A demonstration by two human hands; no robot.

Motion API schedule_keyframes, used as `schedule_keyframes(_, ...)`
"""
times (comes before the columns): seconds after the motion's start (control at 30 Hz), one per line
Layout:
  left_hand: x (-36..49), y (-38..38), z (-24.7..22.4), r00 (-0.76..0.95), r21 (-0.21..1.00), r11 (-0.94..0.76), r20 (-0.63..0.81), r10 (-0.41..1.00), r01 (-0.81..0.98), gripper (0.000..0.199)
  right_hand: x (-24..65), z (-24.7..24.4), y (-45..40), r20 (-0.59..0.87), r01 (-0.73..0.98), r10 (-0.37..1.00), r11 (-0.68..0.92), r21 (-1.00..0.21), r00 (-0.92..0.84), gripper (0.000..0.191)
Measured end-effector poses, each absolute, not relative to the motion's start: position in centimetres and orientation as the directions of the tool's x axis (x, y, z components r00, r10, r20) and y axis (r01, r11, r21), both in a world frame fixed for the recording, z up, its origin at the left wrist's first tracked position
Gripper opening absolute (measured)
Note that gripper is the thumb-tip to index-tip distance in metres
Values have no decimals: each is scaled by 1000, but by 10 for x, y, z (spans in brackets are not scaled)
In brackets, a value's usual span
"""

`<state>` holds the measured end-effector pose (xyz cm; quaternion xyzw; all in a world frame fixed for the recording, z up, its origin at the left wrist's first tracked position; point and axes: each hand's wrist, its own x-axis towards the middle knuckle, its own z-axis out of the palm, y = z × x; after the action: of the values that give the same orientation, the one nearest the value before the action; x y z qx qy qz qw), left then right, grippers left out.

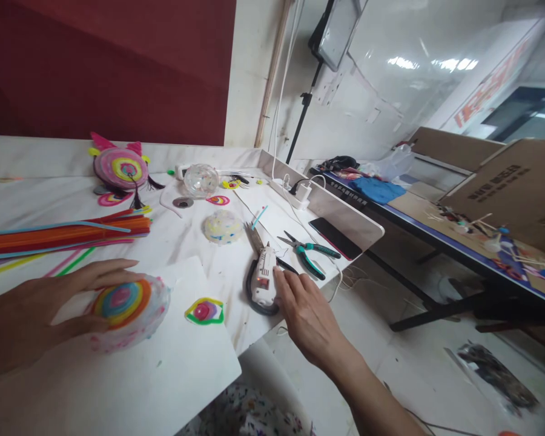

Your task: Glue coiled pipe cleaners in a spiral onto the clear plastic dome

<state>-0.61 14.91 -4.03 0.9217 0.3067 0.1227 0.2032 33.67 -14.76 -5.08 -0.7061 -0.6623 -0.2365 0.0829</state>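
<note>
My left hand grips a clear, round plastic shell by its sides. Rings of rainbow-coloured strips cover part of the shell's top. At the table's front edge my right hand closes around the handle side of a white hot glue gun, its nozzle pointing away from me and a small orange light showing. Beneath the gun lies a pair of black-handled scissors. An eye-shaped piece in green, yellow and purple rests on the white sheet between my hands.
Teal-handled pliers and a black phone lie to the right. Beyond are a dotted clear dome, another clear shell and a pink decorated figure. Pipe cleaners lie left. A power strip trails cables.
</note>
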Motion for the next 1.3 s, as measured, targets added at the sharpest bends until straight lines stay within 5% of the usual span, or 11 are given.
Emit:
schedule_keyframes(0.1,-2,145,-37,772,492,-692,62,633,528,57,337,-49,-146,434,977,901,-95,193,2,42)
schedule_keyframes(0.27,5,129,-19,788,394,-733,34,614,554,69,345,-50,-153,398,982,916,-121,145,54,40)
schedule_keyframes(0.47,12,110,3,846,427,-764,-6,533,484,86,334,-41,-162,585,981,810,-135,139,29,34)
schedule_keyframes(0.57,13,108,7,863,440,-775,0,505,453,87,301,-26,-152,685,993,728,47,-105,38,29)
schedule_keyframes(0.67,13,110,6,874,448,-781,-2,486,436,82,263,-14,-124,630,880,776,290,-376,14,22)
schedule_keyframes(0.73,13,113,5,882,452,-785,-7,472,424,83,244,-12,-97,608,806,793,383,-451,-37,20)
schedule_keyframes(1.07,20,113,5,879,455,-773,-48,474,442,80,221,-17,-25,425,945,890,265,-190,-164,16)
schedule_keyframes(1.3,20,112,8,888,450,-782,-56,457,431,76,223,-19,-20,416,944,891,277,-180,-182,15)
